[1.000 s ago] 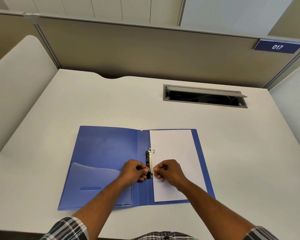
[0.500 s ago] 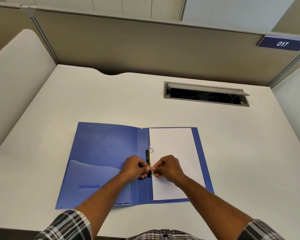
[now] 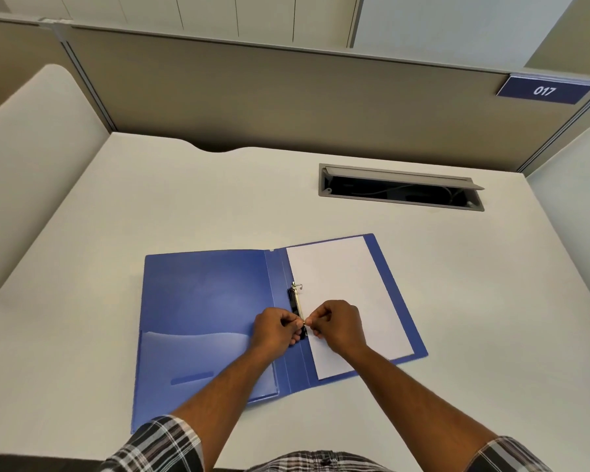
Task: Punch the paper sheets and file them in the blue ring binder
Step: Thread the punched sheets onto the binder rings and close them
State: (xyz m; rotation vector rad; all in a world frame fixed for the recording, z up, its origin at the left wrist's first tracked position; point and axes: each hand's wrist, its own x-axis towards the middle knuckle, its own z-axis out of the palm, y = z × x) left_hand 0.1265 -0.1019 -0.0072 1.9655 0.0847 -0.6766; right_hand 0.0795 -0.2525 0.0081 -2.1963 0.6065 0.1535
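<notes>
**Both hands at the binder's near ring**

The blue ring binder (image 3: 205, 301) lies open near the desk's (image 3: 150, 199) front edge, paper sheets (image 3: 348, 294) on its right half. The left hand (image 3: 276, 330) and right hand (image 3: 338, 327), fingers curled, meet over the ring mechanism (image 3: 296, 298), pinching its near ring from either side.
</notes>
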